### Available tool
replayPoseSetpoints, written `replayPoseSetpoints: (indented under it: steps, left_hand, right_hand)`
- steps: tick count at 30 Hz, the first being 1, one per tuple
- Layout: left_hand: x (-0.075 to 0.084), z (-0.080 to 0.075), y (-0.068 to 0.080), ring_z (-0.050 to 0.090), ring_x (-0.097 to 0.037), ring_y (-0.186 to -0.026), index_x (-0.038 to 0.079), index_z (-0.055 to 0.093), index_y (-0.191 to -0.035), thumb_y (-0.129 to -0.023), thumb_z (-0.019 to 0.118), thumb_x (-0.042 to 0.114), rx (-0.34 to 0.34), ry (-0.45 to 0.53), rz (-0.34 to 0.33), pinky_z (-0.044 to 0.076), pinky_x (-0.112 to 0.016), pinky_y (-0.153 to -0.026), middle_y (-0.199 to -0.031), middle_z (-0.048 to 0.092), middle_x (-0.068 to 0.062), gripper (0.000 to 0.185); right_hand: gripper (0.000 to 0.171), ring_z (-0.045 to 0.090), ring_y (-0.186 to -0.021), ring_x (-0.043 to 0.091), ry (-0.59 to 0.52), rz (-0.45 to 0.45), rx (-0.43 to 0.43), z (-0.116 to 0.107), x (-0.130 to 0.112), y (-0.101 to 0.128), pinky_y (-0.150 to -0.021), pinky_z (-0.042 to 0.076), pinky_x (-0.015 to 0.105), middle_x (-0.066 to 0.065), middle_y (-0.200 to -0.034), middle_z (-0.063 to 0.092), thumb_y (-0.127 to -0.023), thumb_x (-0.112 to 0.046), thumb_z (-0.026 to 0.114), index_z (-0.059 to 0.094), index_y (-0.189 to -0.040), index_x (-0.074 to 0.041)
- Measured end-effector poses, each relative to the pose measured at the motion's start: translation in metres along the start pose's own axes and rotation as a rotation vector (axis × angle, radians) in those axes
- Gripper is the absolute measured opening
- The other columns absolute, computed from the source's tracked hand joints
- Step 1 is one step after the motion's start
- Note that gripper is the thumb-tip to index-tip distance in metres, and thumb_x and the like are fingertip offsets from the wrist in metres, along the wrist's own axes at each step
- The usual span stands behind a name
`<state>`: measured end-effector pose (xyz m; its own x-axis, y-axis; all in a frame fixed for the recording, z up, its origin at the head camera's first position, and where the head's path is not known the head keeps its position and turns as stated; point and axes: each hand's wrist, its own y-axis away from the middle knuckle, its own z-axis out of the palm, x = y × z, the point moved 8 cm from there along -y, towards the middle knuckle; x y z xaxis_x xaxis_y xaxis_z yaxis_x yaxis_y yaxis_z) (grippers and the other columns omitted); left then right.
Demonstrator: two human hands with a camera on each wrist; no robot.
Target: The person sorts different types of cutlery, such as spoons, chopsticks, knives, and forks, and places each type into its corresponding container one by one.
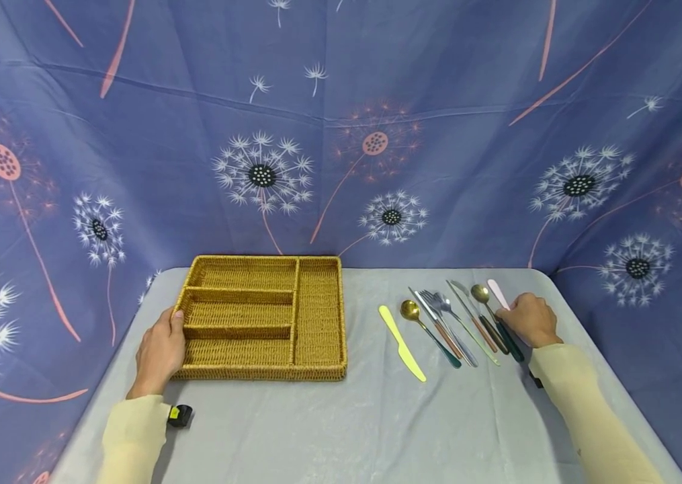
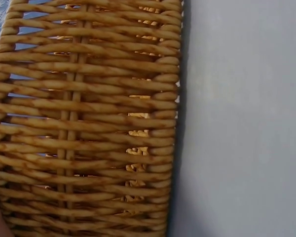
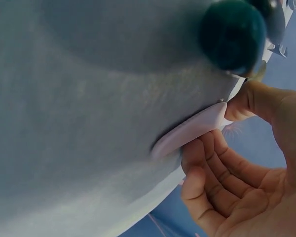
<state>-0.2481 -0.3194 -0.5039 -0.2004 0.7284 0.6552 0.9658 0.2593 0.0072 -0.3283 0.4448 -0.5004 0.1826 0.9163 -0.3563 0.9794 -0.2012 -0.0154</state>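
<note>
Two hands: both on the table [image 1: 328, 430], well apart, one at each side.
Left hand [image 1: 160, 349]: rests against the left wall of the wicker tray [image 1: 319, 316], near the tray's near-left corner; thumb lies on the rim, fingers extended along the outside. Nothing is gripped.
Left wrist view: the tray's woven wall [image 2: 89, 123] fills the left part of the frame, with bare table surface [image 2: 246, 123] to its right.
Right hand [image 1: 531, 319]: sits at the right end of the cutlery row, over the pink-handled utensil [image 1: 498, 294].
Right grip: thumb and curled fingers [image 3: 202, 163] pinch the pink handle [image 3: 192, 131] at the table surface, as the right wrist view shows.
Pink-handled utensil, position: rightmost in the row, on the right part of the table, pale end pointing to the far edge; its near end is covered by the hand.
Cutlery row, left to right: yellow knife [image 1: 402, 343], gold spoon with a dark green handle [image 1: 429, 323], forks and knives with brown and silver handles [image 1: 446, 323], second gold spoon with a dark handle [image 1: 494, 319].
Wicker tray, position: left half of the table, with three long compartments side by side on the left and one crosswise compartment on the right.
Sleeves: pale yellow on both forearms.
Backdrop [image 1: 341, 134]: blue cloth with dandelion print, behind and beside the table.
</note>
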Motion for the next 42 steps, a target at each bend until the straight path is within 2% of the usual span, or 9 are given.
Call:
replayPoseSetpoints:
  steps: [6,13,22,28,34,42]
  left_hand:
    - [0.001,0.003,-0.001,0.037,-0.064,-0.143,-0.004,0.028,-0.167,-0.117,0.017,0.047,-0.018,0.008,0.015,0.030,-0.078,-0.114,-0.162,0.039,-0.037,0.072]
    - [-0.002,0.004,0.000,0.039,-0.064,-0.143,-0.002,0.030,-0.167,-0.117,0.018,0.046,-0.012,0.007,-0.001,0.030,-0.077,-0.115,-0.162,0.039,-0.036,0.070]
    - [-0.003,0.002,-0.001,0.037,-0.063,-0.144,-0.002,0.028,-0.167,-0.117,0.018,0.047,-0.013,0.012,-0.017,0.030,-0.076,-0.116,-0.162,0.038,-0.037,0.072]
    - [-0.005,0.000,-0.003,0.037,-0.063,-0.144,-0.001,0.028,-0.168,-0.117,0.018,0.049,-0.011,0.014,-0.021,0.030,-0.076,-0.115,-0.163,0.038,-0.036,0.072]
    - [-0.003,0.001,0.000,0.038,-0.062,-0.145,-0.001,0.029,-0.168,-0.116,0.018,0.050,-0.003,0.025,-0.015,0.030,-0.076,-0.116,-0.163,0.038,-0.035,0.073]
    - [-0.003,0.000,-0.001,0.037,-0.062,-0.145,-0.001,0.028,-0.168,-0.116,0.019,0.050,-0.005,0.018,-0.023,0.030,-0.076,-0.115,-0.163,0.039,-0.035,0.073]
  right_hand:
    - [0.030,0.060,-0.062,0.031,0.007,0.008,0.003,-0.003,0.006,0.002,-0.049,0.040,0.039,0.017,-0.069,0.063,-0.083,-0.025,0.077,0.066,-0.074,0.002]
    - [0.030,0.058,-0.061,0.029,0.004,0.002,-0.008,-0.004,0.012,0.008,-0.049,0.040,0.037,0.015,-0.068,0.062,-0.086,-0.024,0.074,0.066,-0.075,0.004]
    - [0.030,0.060,-0.063,0.031,-0.017,0.019,0.025,-0.014,0.013,0.025,-0.050,0.040,0.038,0.017,-0.070,0.064,-0.086,-0.022,0.078,0.066,-0.074,0.002]
    - [0.029,0.059,-0.064,0.029,-0.038,0.034,0.010,-0.016,0.014,0.037,-0.051,0.041,0.037,0.014,-0.071,0.062,-0.088,-0.022,0.078,0.066,-0.079,0.003]
    - [0.028,0.061,-0.063,0.028,-0.069,-0.014,0.043,-0.023,0.006,0.053,-0.049,0.042,0.037,0.014,-0.072,0.065,-0.088,-0.023,0.080,0.069,-0.081,0.002]
    - [0.024,0.061,-0.061,0.019,-0.139,-0.057,0.095,-0.033,-0.016,0.076,-0.052,0.046,0.035,0.011,-0.079,0.072,-0.090,-0.020,0.077,0.075,-0.093,0.004]
